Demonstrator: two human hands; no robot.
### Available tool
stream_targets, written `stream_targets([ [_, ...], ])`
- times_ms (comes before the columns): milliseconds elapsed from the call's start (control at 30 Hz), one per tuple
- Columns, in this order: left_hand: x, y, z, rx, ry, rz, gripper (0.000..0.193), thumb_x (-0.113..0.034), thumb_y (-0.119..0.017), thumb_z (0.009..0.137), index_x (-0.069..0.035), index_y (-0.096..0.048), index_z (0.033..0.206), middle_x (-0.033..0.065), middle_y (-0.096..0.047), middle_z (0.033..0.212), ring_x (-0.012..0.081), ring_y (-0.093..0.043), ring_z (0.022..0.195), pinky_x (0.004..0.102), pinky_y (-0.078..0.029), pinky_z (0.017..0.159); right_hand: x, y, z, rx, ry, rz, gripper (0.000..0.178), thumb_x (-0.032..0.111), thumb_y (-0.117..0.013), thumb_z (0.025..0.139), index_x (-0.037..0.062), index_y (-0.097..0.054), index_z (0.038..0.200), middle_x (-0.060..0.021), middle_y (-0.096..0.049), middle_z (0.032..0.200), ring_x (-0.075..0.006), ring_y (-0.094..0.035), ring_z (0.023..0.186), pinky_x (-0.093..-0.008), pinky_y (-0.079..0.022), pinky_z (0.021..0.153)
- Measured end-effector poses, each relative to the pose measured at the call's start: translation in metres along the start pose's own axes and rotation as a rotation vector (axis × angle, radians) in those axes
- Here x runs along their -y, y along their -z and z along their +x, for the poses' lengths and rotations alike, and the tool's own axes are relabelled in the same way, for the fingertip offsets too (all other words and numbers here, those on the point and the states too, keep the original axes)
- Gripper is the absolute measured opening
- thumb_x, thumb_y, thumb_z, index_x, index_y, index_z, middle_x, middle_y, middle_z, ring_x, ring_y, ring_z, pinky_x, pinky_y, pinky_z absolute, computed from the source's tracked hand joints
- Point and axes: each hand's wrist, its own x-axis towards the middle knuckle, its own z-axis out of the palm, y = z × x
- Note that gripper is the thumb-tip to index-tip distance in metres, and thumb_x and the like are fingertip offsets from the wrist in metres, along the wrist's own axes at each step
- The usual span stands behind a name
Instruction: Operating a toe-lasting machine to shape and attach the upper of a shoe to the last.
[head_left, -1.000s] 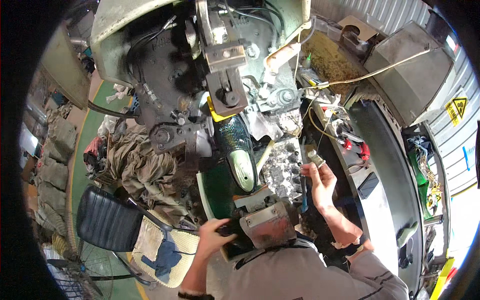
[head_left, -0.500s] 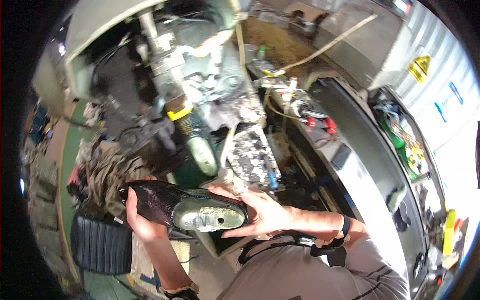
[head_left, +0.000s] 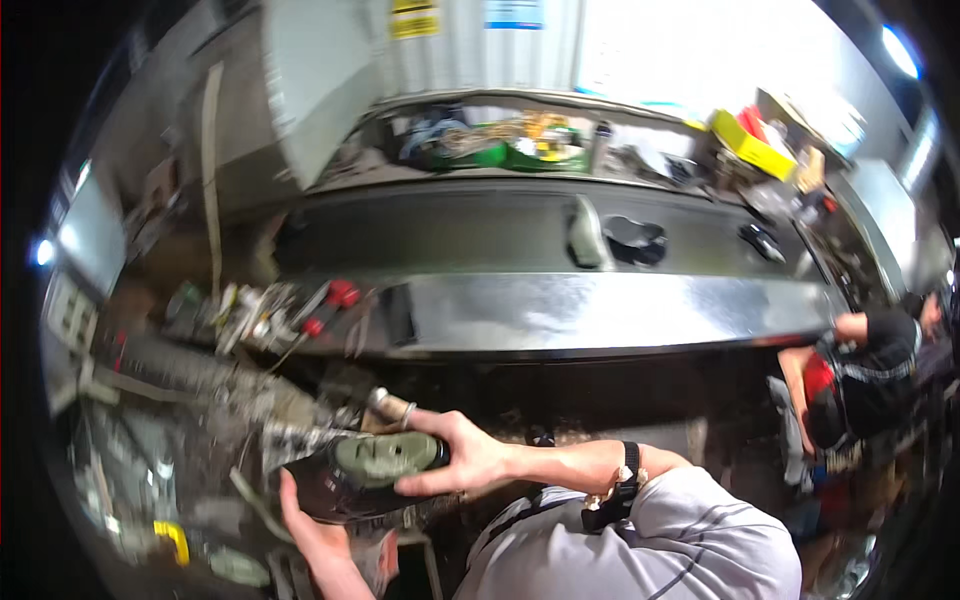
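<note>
Both my hands hold a dark shoe upper [head_left: 325, 492] fitted over a green shoe last [head_left: 385, 458], just in front of me at lower centre left. My left hand [head_left: 318, 535] supports its left end from below, thumb up along the side; its other fingers are mostly hidden. My right hand [head_left: 458, 456] wraps round the right end, fingers on the far side and thumb on the near side. A pale stubby piece [head_left: 388, 402] lies by the right fingertips; I cannot tell whether it is held.
Beyond lies a dark conveyor belt [head_left: 450, 228] with a pale shoe last [head_left: 587, 235] and black shoe parts [head_left: 638, 240]. A shiny metal ledge [head_left: 600, 310] edges it, with red-handled tools [head_left: 330, 302] at its left. Machinery with a yellow band [head_left: 172, 541] stands lower left. A co-worker [head_left: 865, 375] is at right.
My view has swung right, from the machine to the conveyor. Both hands have kept hold of the lasted shoe upper, which has rolled, so its pale, holed face no longer shows.
</note>
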Motion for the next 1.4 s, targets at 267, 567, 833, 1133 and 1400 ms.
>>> stream_targets([
  [267,0.165,-0.079,0.074,0.124,0.284,0.533,0.033,-0.019,-0.06,0.099,-0.004,-0.056,0.127,0.0116,-0.066,0.109,0.0239,-0.064,0.101,0.0445,-0.053,0.095,-0.032,0.302,-0.163,-1.303,-0.308,0.452,0.042,0.015,-0.081,0.079,0.0007,-0.062,0.114,-0.0116,-0.069,0.101,-0.0228,-0.068,0.084,-0.0334,-0.057,0.072],
  [567,0.259,-0.193,0.108,0.209,0.252,0.862,0.038,-0.006,-0.07,0.091,0.001,-0.058,0.126,0.0136,-0.068,0.108,0.0199,-0.067,0.096,0.0338,-0.056,0.084,-0.103,0.672,-0.285,-1.955,-0.168,0.503,0.023,0.013,-0.078,0.084,0.0108,-0.055,0.089,-0.0034,-0.057,0.075,-0.0165,-0.051,0.052,-0.03,-0.047,0.049],
  [833,0.334,-0.319,0.165,0.702,0.233,1.106,0.031,-0.005,-0.07,0.092,0.006,-0.061,0.119,0.0155,-0.07,0.101,0.0208,-0.071,0.091,0.031,-0.057,0.084,-0.197,0.673,-0.177,-1.705,-0.322,0.652,0.052,0.028,-0.077,0.09,0.025,-0.035,0.121,-0.0068,-0.057,0.102,-0.0255,-0.062,0.09,-0.0603,-0.05,0.085],
  [1133,0.532,-0.432,0.226,0.811,0.046,1.336,0.087,-0.024,-0.082,0.079,-0.006,-0.036,0.15,0.0235,-0.049,0.143,0.0311,-0.05,0.131,0.0437,-0.043,0.109,-0.125,0.462,-0.208,-1.646,-0.216,0.8,0.063,0.022,-0.06,0.101,0.0282,-0.026,0.155,-0.0065,-0.037,0.154,-0.0322,-0.051,0.129,-0.0532,-0.053,0.091],
  [1400,0.621,-0.475,0.226,0.5,0.006,1.601,0.117,-0.027,-0.086,0.065,-0.013,-0.016,0.158,0.0208,-0.038,0.149,0.0393,-0.035,0.139,0.0552,-0.032,0.113,-0.102,0.293,-0.234,-1.633,0.06,1.316,0.051,0.04,-0.05,0.103,0.0142,-0.042,0.146,-0.0124,-0.049,0.147,-0.0388,-0.045,0.137,-0.0702,-0.033,0.111],
])
